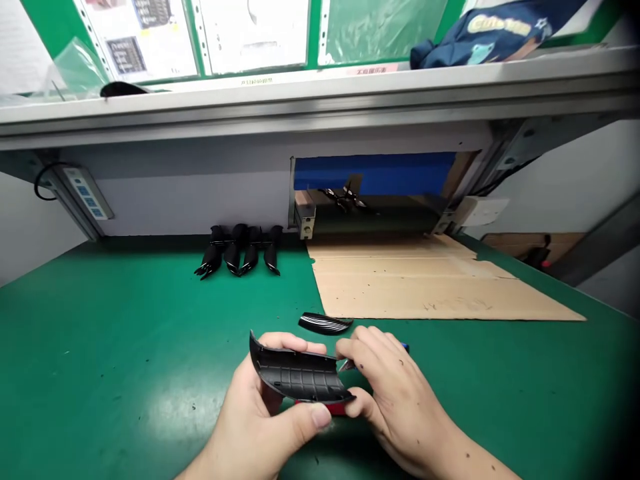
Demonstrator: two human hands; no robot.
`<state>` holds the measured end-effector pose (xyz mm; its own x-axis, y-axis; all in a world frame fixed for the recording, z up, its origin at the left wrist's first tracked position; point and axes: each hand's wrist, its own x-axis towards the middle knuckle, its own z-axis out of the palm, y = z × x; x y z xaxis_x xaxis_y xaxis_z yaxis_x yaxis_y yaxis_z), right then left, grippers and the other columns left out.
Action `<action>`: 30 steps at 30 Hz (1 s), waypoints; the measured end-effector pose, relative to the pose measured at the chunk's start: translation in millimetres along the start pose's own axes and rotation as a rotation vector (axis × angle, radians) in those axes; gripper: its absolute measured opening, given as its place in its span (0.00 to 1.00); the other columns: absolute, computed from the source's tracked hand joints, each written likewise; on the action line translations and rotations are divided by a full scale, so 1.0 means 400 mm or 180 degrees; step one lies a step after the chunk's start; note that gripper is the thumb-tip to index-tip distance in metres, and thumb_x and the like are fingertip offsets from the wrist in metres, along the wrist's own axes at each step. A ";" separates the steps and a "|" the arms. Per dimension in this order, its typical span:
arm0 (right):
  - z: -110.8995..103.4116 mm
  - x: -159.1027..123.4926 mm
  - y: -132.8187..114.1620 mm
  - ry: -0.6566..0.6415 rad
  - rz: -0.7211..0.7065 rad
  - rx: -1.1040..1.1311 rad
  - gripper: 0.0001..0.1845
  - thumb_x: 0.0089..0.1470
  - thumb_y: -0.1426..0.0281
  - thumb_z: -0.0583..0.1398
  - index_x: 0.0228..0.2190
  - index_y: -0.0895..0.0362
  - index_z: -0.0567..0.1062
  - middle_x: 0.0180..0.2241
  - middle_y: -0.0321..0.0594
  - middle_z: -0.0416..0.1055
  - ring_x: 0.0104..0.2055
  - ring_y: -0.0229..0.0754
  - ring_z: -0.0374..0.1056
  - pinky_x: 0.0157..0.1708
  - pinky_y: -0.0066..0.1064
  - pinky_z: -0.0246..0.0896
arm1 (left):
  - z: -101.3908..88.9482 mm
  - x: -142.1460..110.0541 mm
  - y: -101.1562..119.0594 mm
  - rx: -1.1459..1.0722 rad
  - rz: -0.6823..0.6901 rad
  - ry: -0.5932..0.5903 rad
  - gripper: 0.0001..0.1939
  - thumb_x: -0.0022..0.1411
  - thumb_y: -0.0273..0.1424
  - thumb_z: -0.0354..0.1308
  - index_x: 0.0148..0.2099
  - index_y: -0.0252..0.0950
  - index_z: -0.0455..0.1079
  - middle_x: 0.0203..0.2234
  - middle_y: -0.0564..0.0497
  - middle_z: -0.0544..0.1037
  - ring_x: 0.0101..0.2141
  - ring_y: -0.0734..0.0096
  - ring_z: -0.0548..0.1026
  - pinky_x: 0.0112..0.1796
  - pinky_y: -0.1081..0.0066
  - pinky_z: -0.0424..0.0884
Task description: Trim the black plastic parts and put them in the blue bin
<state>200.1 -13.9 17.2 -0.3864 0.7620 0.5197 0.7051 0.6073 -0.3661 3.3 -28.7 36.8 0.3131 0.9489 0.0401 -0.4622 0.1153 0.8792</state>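
A curved black plastic shell (300, 379) lies in my left hand (273, 407), its ribbed hollow side turned up toward me. The left thumb presses on the near edge and the fingers wrap round the far side. My right hand (383, 387) is closed at the shell's right end, its thumb at the near corner. From its fingers pokes the metal tip of a small tool (346, 365), which has a blue end (405, 347) showing behind the knuckles; most of it is hidden. Something red (335, 407) shows beneath the shell. Just beyond my hands rests another glossy black shell (325, 323).
Several glossy black parts (240, 250) stand in a row at the back of the green table (125, 333). A flat cardboard sheet (425, 287) reaches from an opening with a blue flap (400, 173). Overhead runs a shelf (300, 110) with a dark blue cloth item (480, 40).
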 end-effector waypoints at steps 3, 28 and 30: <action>0.003 0.000 -0.007 0.0131 -0.0156 -0.0002 0.36 0.61 0.41 0.36 0.39 0.55 0.68 0.31 0.38 0.59 0.30 0.44 0.54 0.31 0.34 0.44 | 0.001 -0.004 0.000 0.0004 0.0008 -0.0057 0.22 0.50 0.27 0.69 0.46 0.39 0.66 0.46 0.47 0.75 0.44 0.63 0.76 0.45 0.68 0.72; 0.017 -0.014 -0.019 0.0055 -0.0071 -0.0492 0.39 0.59 0.40 0.31 0.22 0.56 0.61 0.22 0.35 0.61 0.25 0.41 0.52 0.27 0.33 0.38 | -0.040 -0.003 0.004 0.0777 0.0112 -0.0515 0.17 0.54 0.27 0.67 0.44 0.42 0.66 0.47 0.50 0.73 0.49 0.62 0.73 0.50 0.63 0.69; 0.017 -0.015 -0.020 0.0035 -0.0052 -0.0506 0.39 0.60 0.40 0.31 0.22 0.56 0.61 0.22 0.35 0.62 0.25 0.41 0.52 0.27 0.33 0.39 | -0.038 -0.003 0.007 0.0789 0.0127 -0.0493 0.17 0.54 0.27 0.67 0.44 0.42 0.66 0.46 0.50 0.74 0.48 0.64 0.73 0.49 0.65 0.70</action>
<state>192.7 -21.6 11.9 -0.3926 0.7494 0.5332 0.7844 0.5755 -0.2313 -10.8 -24.9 32.0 0.4304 0.8929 0.1322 -0.2659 -0.0145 0.9639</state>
